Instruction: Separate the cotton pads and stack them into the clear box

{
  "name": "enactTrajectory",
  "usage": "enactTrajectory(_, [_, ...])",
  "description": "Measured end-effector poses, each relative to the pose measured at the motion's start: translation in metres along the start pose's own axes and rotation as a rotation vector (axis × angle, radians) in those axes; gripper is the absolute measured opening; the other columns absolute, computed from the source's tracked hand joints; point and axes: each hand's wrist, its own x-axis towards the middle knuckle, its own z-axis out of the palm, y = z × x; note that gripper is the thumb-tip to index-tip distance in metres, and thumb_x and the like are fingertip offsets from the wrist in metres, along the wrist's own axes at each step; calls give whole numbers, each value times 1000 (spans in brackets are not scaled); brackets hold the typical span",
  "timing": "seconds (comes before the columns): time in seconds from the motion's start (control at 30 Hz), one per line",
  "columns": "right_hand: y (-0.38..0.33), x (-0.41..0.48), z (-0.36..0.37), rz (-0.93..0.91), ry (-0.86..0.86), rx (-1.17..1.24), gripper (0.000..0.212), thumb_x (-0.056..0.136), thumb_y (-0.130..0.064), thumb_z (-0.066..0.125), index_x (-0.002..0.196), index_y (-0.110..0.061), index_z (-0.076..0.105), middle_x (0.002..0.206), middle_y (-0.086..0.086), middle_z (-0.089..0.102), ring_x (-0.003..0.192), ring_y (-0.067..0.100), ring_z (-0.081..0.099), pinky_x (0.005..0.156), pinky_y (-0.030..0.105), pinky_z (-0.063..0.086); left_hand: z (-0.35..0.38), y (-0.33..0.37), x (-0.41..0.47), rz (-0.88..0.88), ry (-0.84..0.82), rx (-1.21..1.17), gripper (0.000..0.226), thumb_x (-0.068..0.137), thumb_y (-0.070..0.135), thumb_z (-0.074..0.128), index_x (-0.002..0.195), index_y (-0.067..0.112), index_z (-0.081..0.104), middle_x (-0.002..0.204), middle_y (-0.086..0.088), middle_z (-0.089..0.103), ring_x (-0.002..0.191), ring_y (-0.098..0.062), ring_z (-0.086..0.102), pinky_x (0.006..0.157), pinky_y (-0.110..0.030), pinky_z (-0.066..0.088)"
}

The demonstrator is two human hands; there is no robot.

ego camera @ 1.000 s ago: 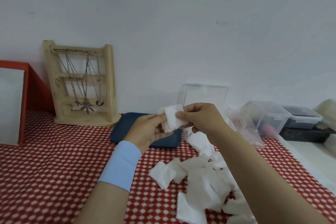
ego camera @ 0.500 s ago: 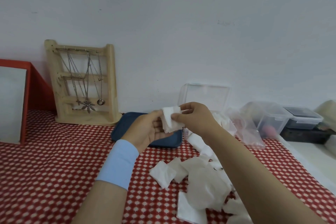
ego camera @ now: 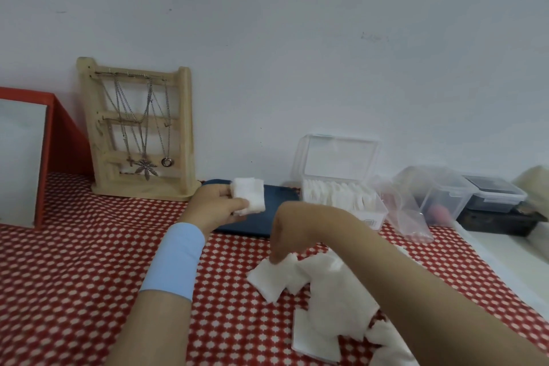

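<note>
My left hand [ego camera: 217, 208]: pinches held pads [ego camera: 248, 197]. My right hand [ego camera: 286, 232]: down on loose pads [ego camera: 326, 285], tabletop [ego camera: 74, 276]; whether grasping, I cannot tell.

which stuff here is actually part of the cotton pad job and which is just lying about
Part of the job:
- left hand holding a few cotton pads
- right hand reaching into the loose pads
- clear box, lid up, pads inside

Lying about:
- blue tray
- wooden necklace stand
- red-framed mirror
- plastic bag
- lidded tubs
</note>
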Motion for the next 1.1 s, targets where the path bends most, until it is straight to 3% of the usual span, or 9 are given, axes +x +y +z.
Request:
enactTrajectory(0.07, [-12, 3, 10, -19, -61, -106, 43, 79, -47, 81, 104, -13, 74, 95, 0, 73, 85, 17, 68, 85, 34, 58, 2, 2, -2, 6, 16, -26, 22, 86, -2, 73, 103, 11, 68, 118, -9, 67, 111, -29, 65, 91, -45, 60])
enactTrajectory(0.13, [-20, 4, 18, -56, -39, -124, 52, 78, -45, 83, 117, -14, 69, 108, 1, 70, 95, 20, 65, 90, 36, 56, 4, 4, -4, 12, 15, -66, 25, 88, -2, 72, 110, 8, 67, 113, -7, 67, 107, -26, 66, 88, -42, 61])
enactTrajectory(0.2, [-24, 2, 19, -90, -19, -69, 62, 79, -41, 83, 131, -13, 64, 121, 2, 68, 106, 22, 63, 96, 37, 54, 7, 5, -6, 22, 9, -88, 22, 90, -2, 70, 107, 10, 66, 104, -2, 67, 98, -20, 66, 81, -36, 62])
enactTrajectory(0.33, [-12, -11, 7, -150, 4, 82, 47, 88, -37, 75, 129, -16, 67, 120, 0, 70, 103, 17, 65, 93, 35, 55, 10, 6, -8, 12, 9, -118, 9, 94, 8, 66, 91, 16, 68, 107, -5, 70, 101, -22, 69, 81, -34, 62])
enactTrajectory(0.43, [9, -21, -7, -178, 170, 411, 18, 88, -30, 76, 103, -20, 74, 99, -1, 74, 88, 12, 69, 79, 29, 55, 14, 8, -9, -25, -2, -190, 8, 96, 17, 65, 93, 14, 72, 108, -11, 74, 102, -27, 71, 88, -42, 61])
enactTrajectory(0.57, [32, -30, -21, -169, 456, 916, 10, 87, -20, 78, 95, -13, 76, 88, 7, 76, 65, 12, 65, 60, 25, 54, 26, 9, -12, -44, -107, -308, 23, 97, 20, 65, 115, 6, 71, 111, -12, 76, 102, -26, 74, 80, -37, 62])
enactTrajectory(0.8, [38, -24, -16, -149, 639, 981, 12, 86, -15, 80, 93, -8, 75, 76, 2, 73, 40, 0, 54, 44, 16, 45, 42, 14, -17, -46, -222, -355, 29, 99, 19, 62, 122, 2, 67, 112, -15, 76, 101, -25, 75, 77, -34, 62])
enactTrajectory(1.0, [38, -16, -12, -114, 685, 924, 15, 81, -19, 84, 91, -12, 76, 76, -3, 72, 44, -4, 58, 44, 11, 42, 44, 14, -18, -36, -225, -367, 28, 101, 17, 59, 122, -1, 67, 110, -16, 76, 101, -25, 75, 76, -32, 63])
enactTrajectory(1.1, [37, -11, -12, -55, 694, 800, 24, 80, -26, 85, 97, -15, 73, 83, -4, 72, 65, 6, 66, 53, 17, 47, 44, 15, -18, -56, -257, -392, 30, 102, 16, 56, 125, -2, 64, 113, -19, 74, 103, -27, 74, 77, -34, 63])
